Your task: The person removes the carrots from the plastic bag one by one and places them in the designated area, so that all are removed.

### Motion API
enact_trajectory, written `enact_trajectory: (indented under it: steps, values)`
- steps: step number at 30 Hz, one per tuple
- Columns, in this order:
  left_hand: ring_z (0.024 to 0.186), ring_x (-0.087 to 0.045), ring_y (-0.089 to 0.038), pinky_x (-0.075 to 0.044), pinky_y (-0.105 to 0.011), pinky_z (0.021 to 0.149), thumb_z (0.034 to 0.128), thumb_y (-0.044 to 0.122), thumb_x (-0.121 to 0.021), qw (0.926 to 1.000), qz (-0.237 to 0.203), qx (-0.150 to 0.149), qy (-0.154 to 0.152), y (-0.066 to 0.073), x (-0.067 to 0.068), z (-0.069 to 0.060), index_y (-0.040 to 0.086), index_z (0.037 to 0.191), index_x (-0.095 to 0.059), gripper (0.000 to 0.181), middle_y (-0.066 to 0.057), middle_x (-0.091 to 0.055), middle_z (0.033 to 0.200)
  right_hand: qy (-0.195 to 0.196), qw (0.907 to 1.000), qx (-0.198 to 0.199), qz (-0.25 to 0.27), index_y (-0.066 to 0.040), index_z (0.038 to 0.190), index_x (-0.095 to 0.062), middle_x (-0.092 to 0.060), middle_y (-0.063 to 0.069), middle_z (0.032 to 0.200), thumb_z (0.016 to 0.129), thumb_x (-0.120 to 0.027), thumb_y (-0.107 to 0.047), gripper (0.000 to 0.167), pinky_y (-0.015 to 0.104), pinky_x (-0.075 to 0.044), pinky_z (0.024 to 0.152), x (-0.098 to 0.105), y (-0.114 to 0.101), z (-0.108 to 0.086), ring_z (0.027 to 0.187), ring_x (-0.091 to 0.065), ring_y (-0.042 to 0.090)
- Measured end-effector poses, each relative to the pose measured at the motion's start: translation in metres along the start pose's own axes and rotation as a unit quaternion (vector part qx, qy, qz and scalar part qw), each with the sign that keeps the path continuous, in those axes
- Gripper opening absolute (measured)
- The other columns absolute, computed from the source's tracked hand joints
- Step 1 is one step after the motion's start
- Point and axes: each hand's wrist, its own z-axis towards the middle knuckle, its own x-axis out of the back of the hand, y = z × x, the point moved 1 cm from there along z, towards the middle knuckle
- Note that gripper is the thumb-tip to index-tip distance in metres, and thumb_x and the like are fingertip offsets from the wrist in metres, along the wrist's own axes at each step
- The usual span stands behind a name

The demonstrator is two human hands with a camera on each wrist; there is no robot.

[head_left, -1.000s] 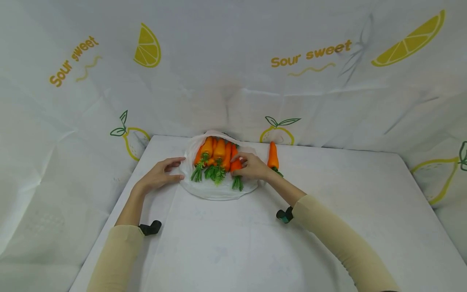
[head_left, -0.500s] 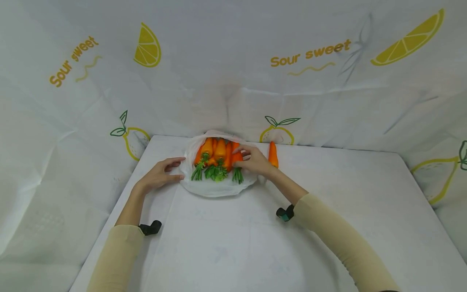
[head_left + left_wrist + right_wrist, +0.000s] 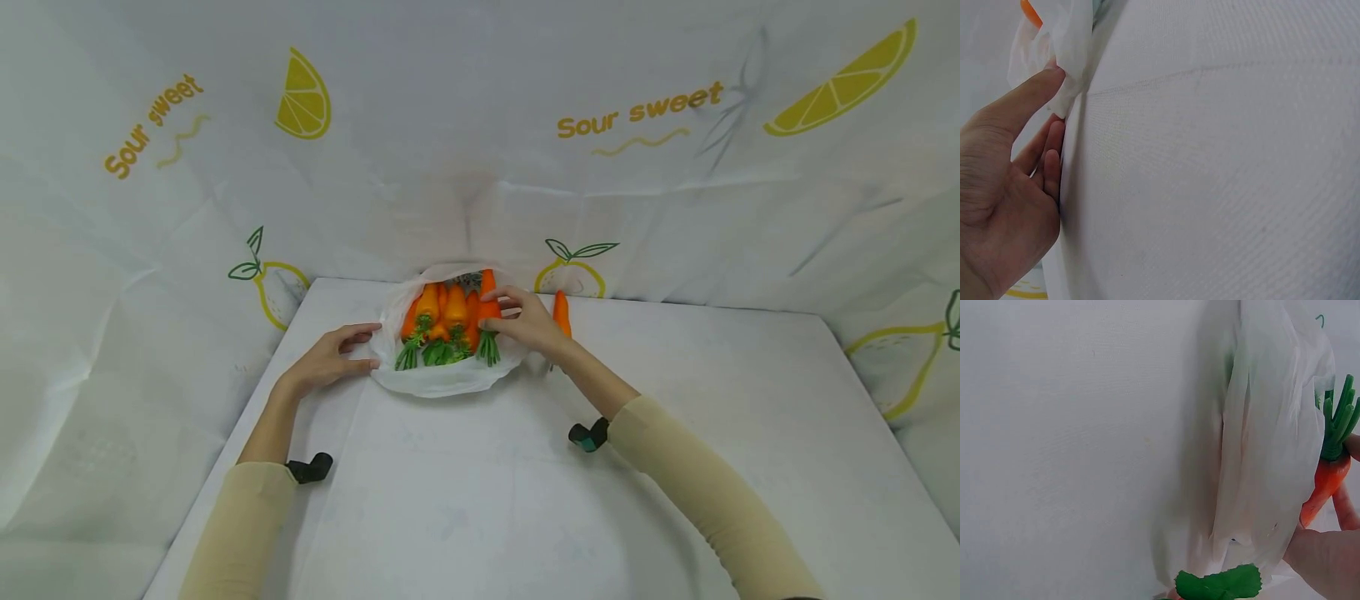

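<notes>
A white plastic bag (image 3: pixel 431 385) lies at the back of the table, its mouth facing me, with several orange carrots (image 3: pixel 453 307) and green tops inside. At its right side my right hand (image 3: pixel 531 323) pinches an orange-red carrot (image 3: pixel 488 307) between thumb and fingers. That carrot's green stalks (image 3: pixel 1338 422) point toward me, partly behind the bag's edge in the right wrist view. My left hand (image 3: pixel 330 358) touches the bag's left edge, thumb and index finger apart; its thumb (image 3: pixel 1041 87) rests against the plastic in the left wrist view.
One more carrot (image 3: pixel 562 315) lies on the white table (image 3: pixel 450 500) right of the bag, partly hidden behind my right hand. A white cloth wall (image 3: pixel 480 192) printed with lemons stands close behind the bag.
My right hand has pushed the carrot away from me, deeper into the bag's mouth. The bag's front edge has shifted slightly backward. My left hand stays in place.
</notes>
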Motion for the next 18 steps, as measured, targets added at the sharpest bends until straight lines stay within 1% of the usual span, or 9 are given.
enact_trajectory:
  steps: [4,9,13,18]
  values:
    - [0.158,-0.042,-0.04,-0.028,-0.063,0.134,0.0959,0.031,-0.086,1.0,-0.001,0.003,0.0,0.0,0.0,0.0,0.017,0.162,-0.052,0.076,-0.018,-0.046,0.169,-0.004,0.9999,0.005,-0.009,-0.012,0.139,-0.067,-0.057,0.02,0.154,0.098,-0.08,-0.02,0.044,0.063,-0.053,0.115,-0.001,-0.001,-0.001,0.137,-0.057,0.047]
    - [0.157,-0.042,-0.04,-0.028,-0.063,0.134,0.0958,0.031,-0.086,1.0,-0.001,0.007,0.0,0.0,0.0,0.0,0.018,0.162,-0.052,0.075,-0.018,-0.046,0.169,-0.009,0.9991,0.018,-0.036,-0.01,0.139,-0.066,-0.06,0.022,0.15,0.098,-0.08,-0.018,0.044,0.059,-0.057,0.111,-0.007,0.001,0.001,0.129,-0.063,0.047]
    - [0.158,-0.041,-0.04,-0.028,-0.063,0.134,0.0962,0.031,-0.085,1.0,-0.001,0.004,-0.001,0.001,0.0,0.0,0.017,0.162,-0.052,0.075,-0.018,-0.045,0.169,0.0,0.9996,0.013,-0.024,-0.01,0.138,-0.067,-0.059,0.023,0.152,0.097,-0.08,-0.019,0.044,0.059,-0.057,0.112,-0.013,0.0,0.003,0.132,-0.062,0.048]
    - [0.158,-0.041,-0.04,-0.028,-0.063,0.134,0.0961,0.03,-0.085,1.0,0.0,0.003,0.001,0.002,0.0,-0.001,0.016,0.162,-0.052,0.075,-0.018,-0.045,0.169,-0.001,0.9999,-0.005,0.009,-0.011,0.138,-0.068,-0.057,0.019,0.155,0.097,-0.08,-0.02,0.043,0.059,-0.055,0.112,-0.018,-0.002,0.004,0.14,-0.055,0.044]
